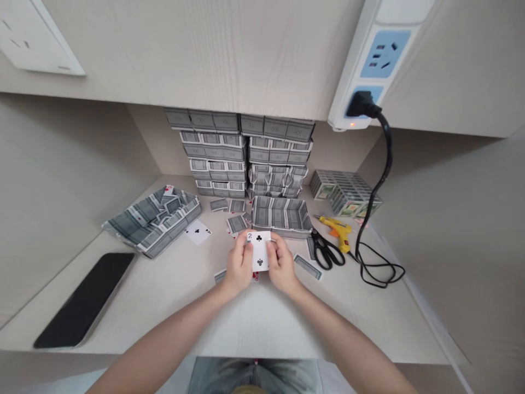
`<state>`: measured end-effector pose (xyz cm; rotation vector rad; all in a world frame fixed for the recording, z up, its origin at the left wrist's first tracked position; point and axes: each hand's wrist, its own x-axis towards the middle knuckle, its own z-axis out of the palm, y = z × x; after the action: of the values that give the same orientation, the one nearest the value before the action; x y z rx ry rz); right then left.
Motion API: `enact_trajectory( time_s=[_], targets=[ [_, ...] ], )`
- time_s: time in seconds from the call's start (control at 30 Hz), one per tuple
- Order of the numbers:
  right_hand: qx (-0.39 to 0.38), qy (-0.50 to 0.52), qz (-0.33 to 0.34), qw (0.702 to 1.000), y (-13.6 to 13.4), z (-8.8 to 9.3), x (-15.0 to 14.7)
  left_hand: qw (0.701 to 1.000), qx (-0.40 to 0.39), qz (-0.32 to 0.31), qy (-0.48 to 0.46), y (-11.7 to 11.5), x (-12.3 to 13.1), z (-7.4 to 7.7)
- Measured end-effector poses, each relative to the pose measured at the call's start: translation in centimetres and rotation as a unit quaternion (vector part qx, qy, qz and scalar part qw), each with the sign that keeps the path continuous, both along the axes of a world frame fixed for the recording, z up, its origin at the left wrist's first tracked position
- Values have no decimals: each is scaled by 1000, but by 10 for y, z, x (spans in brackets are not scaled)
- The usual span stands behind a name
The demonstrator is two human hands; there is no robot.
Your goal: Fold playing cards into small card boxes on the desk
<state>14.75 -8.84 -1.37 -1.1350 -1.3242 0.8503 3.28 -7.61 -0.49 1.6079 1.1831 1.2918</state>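
While seemingly finished card boxes stand stacked behind, my left hand and right hand pinch a two of clubs above the desk, loose cards apparently yet unused.

Phone lying flat (screen dark); wall socket upper left.

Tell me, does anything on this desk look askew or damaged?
Yes: in the right-hand stack of card boxes, one lower box looks buckled, its front uneven beside neater ones. Loose cards also lie scattered at odd angles near the two of clubs that the left hand and right hand hold.
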Motion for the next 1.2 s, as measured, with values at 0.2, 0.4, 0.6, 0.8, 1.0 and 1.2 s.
enact_trajectory(
  time_s=[0.2,0.4,0.6,0.8,1.0,1.2],
  targets=[
    [7,-21,-10,1000,1,0,1,1000,-25,-2,8,0,0,1],
    [-3,-11,-5,1000,1,-1,1,999,-42,-2,8,1,-1,2],
    [-51,58,39,996,4,-4,2,999,-41,-3,16,-1,-1,5],
    [-78,95,99,987,5,2,5,999,-48,-8,-2,-1,-1,6],
    [-69,101,73,990,6,-2,2,998,-52,-15,9,0,-2,3],
    [-55,88,61,993,4,-3,2,998,-53,-19,22,0,-2,4]
  ],
)
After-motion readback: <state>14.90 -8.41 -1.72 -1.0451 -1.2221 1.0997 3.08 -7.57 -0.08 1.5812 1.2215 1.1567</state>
